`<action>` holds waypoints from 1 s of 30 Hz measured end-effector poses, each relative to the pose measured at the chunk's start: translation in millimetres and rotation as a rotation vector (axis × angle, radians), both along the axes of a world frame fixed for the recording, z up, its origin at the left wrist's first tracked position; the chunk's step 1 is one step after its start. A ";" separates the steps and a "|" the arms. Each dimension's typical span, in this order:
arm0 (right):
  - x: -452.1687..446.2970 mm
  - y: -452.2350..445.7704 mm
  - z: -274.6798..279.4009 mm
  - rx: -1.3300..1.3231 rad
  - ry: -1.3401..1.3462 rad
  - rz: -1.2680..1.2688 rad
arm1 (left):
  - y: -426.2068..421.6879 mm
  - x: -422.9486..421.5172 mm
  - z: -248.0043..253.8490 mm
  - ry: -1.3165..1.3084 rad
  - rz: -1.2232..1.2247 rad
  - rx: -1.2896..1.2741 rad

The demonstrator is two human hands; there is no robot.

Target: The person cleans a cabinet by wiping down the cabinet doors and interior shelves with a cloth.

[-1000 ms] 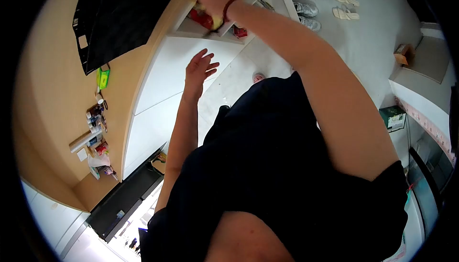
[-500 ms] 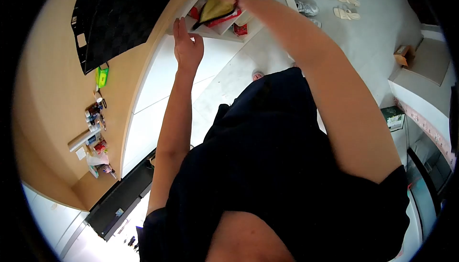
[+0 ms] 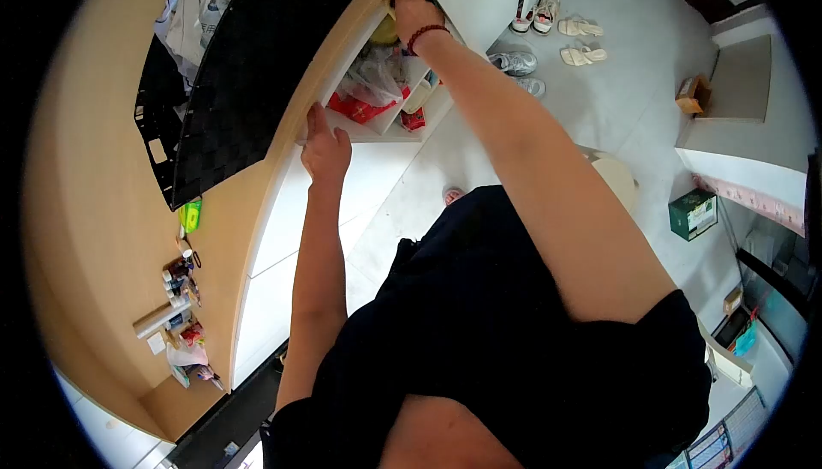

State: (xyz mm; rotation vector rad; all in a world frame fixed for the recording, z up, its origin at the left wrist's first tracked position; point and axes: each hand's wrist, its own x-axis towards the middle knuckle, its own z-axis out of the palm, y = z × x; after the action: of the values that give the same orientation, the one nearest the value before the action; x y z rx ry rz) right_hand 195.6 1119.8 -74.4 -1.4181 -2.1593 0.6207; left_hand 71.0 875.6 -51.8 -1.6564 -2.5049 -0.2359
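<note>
My right hand [image 3: 414, 15], with a dark red beaded bracelet [image 3: 425, 35] at the wrist, reaches into the far end of an open white drawer [image 3: 370, 136] under the wooden counter. Its fingers curl on a yellow pouch [image 3: 387, 34], partly hidden beneath the hand. Nearer in the drawer lie a clear plastic bag [image 3: 373, 77] and a red packet [image 3: 355, 109]. At the drawer's near corner, my left hand [image 3: 326, 154] rests its straight fingers against the counter's edge, thumb apart, holding nothing.
A black woven basket [image 3: 248, 83] filled with bags stands on the wooden counter [image 3: 111, 238], close to its edge. Several small items lie farther along. Shoes [image 3: 514, 62] and sandals [image 3: 582, 56] are on the floor beyond the drawer. A green box [image 3: 693, 215] sits at right.
The yellow pouch, earlier raised over the drawer with its dark edge showing, is now down inside at the far end under my right hand. My left fingers have come to the counter's edge. The view shifted.
</note>
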 end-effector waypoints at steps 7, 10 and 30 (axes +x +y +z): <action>-10.7 -19.5 -3.7 -0.225 0.368 -0.287 | 0.8 0.9 14.7 -0.031 0.043 -0.087; -0.2 -58.4 -32.9 -0.251 0.435 -0.216 | 2.7 4.6 19.5 0.024 0.077 -0.163; 187.8 -187.6 67.4 0.113 0.190 0.166 | 47.2 178.6 -32.0 -1.664 -0.332 0.336</action>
State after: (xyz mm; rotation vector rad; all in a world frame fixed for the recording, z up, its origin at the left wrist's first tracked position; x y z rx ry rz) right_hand 383.3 932.3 -7.0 -1.0846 -2.1373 0.6539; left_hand 249.7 922.7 -83.8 -1.9746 -2.3776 -2.8127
